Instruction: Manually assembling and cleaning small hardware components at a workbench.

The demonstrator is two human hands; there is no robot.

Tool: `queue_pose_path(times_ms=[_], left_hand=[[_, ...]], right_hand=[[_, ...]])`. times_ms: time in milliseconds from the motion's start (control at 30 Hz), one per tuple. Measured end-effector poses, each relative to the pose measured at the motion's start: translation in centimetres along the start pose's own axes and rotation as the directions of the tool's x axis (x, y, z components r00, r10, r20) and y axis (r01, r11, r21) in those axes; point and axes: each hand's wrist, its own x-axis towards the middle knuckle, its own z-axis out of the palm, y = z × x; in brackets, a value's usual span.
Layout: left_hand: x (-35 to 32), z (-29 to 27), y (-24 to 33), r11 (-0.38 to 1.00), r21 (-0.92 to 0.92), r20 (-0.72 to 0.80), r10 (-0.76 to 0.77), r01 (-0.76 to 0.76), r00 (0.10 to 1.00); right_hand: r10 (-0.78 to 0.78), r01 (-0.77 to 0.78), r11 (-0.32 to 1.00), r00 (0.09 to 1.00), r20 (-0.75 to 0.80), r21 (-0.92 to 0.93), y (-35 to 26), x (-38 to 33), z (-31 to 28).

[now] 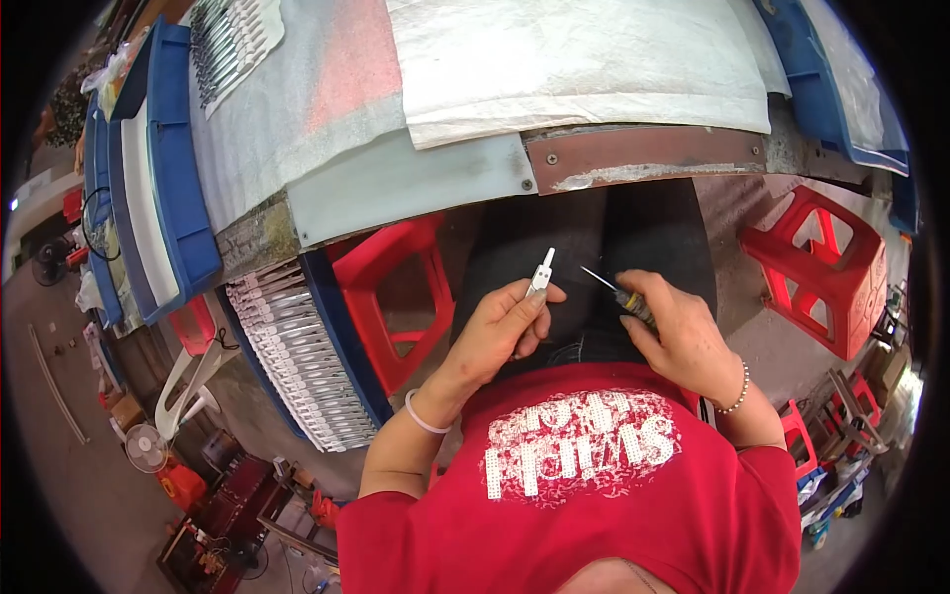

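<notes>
My left hand (508, 325), above my lap, pinches a small white plastic piece (541, 275) between thumb and fingers. Its narrow tip points up and away from me, and two dark dots mark its face. Any lower part is hidden in the hand. To the right, my right hand (675, 319) is closed round a screwdriver (633, 301) with a dark and yellowish handle. The thin metal shaft slants up and left toward the white piece, and a gap separates the two.
The cloth-covered worktable (594, 69) curves in front of me. Several slim white-and-metal parts (233, 45) lie on it at far left. A blue-sided box (297, 356) of similar parts stands left of my legs. Red stools stand left (396, 297) and right (826, 267).
</notes>
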Motion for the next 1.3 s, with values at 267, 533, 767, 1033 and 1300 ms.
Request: queue_pose_path(times_ms=[267, 533, 767, 1033, 1300], left_hand=[[0.3, 0.2, 0.0, 1.0, 0.014, 0.003, -0.023, 0.023, 1.0], [0.5, 0.3, -0.1, 1.0, 0.011, -0.05, -0.017, 0.017, 0.999], [0.8, 0.5, -0.7, 0.998, 0.064, -0.055, 0.026, -0.022, 0.998], [1.0, 0.4, -1.6, 0.973, 0.214, -0.096, 0.108, -0.086, 0.99], [1.5, 1.0, -2.5, 0.647, 0.725, -0.104, 0.441, -0.235, 0.892]], right_hand=[[0.031, -0.028, 0.984, 0.999, -0.014, 0.179, 0.1, -0.6, 1.2], [-0.058, 0.072, 0.969, 0.996, -0.068, 0.236, -0.2, -0.6, 1.2], [-0.096, 0.107, 0.977, 0.993, -0.067, 0.186, -0.4, 0.0, 1.8], [-0.066, 0.073, 0.981, 0.997, -0.048, 0.178, -0.7, 0.4, 2.0], [0.195, -0.159, 0.87, 0.98, -0.029, 0.467, 0.0, 0.9, 2.6]])
